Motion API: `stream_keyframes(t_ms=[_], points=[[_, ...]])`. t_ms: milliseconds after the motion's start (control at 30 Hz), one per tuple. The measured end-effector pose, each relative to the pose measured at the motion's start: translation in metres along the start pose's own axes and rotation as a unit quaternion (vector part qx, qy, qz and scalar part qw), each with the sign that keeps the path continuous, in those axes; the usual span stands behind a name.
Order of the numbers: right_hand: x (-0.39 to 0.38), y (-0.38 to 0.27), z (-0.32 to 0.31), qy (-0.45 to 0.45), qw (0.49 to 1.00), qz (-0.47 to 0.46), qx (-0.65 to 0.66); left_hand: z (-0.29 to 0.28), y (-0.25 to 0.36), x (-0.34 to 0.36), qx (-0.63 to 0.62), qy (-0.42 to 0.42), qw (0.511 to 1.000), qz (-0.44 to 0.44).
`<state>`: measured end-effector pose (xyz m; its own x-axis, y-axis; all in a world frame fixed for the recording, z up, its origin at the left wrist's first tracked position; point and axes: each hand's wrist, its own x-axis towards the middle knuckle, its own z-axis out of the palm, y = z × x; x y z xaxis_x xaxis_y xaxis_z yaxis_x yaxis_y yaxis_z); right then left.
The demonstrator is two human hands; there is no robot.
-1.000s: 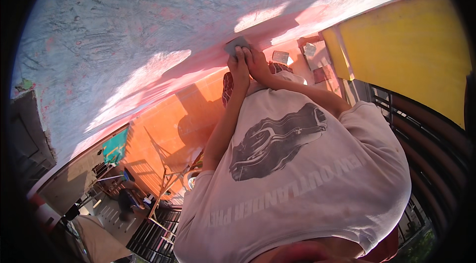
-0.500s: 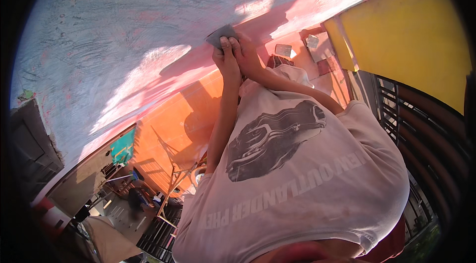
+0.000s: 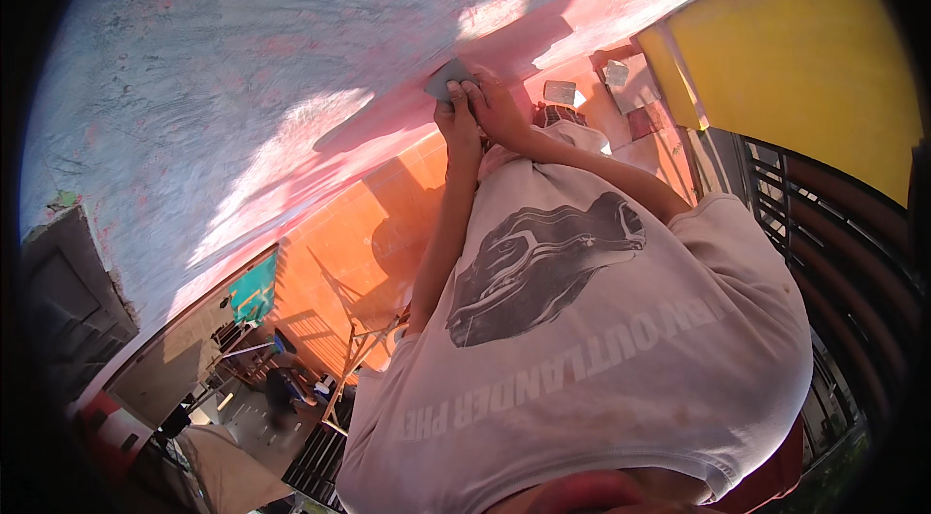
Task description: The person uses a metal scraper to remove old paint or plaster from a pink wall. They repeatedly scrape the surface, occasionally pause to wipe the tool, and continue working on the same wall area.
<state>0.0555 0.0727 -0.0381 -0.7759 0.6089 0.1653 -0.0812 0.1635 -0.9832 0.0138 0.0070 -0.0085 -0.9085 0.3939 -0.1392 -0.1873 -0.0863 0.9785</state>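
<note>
In the head view, the left hand [image 3: 460,122] and right hand [image 3: 499,114] are coming together, both thumbs clamping the grey pad [image 3: 447,80]; the pad is sitting up at the blue-and-pink wall [image 3: 242,58]. Orange floor [image 3: 335,235] is stretching below; a yellow panel [image 3: 795,58] is standing rightward.

Pale gray capital letters [image 3: 558,380] run across the front of a person's light shirt [image 3: 606,320], between a dark car print [image 3: 543,267] and the collar [image 3: 720,468].
</note>
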Motion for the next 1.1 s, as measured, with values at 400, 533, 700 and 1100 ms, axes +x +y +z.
stream_keyframes(t_ms=[400,533,700,1100], points=[[-0.002,0.009,-0.001,0.004,0.996,0.065,0.054,-0.005,-0.021,0.008,-0.055,-0.02,0.998,0.003],[0.0,0.006,-0.004,0.002,0.999,0.011,0.038,0.0,-0.013,0.004,0.001,-0.006,1.0,-0.009],[0.001,0.0,-0.006,0.025,0.998,0.033,0.049,0.008,-0.005,0.003,-0.068,-0.017,0.997,0.022],[0.003,0.013,-0.001,-0.01,0.997,-0.05,-0.052,0.007,0.003,0.005,0.007,0.007,0.999,0.044]])
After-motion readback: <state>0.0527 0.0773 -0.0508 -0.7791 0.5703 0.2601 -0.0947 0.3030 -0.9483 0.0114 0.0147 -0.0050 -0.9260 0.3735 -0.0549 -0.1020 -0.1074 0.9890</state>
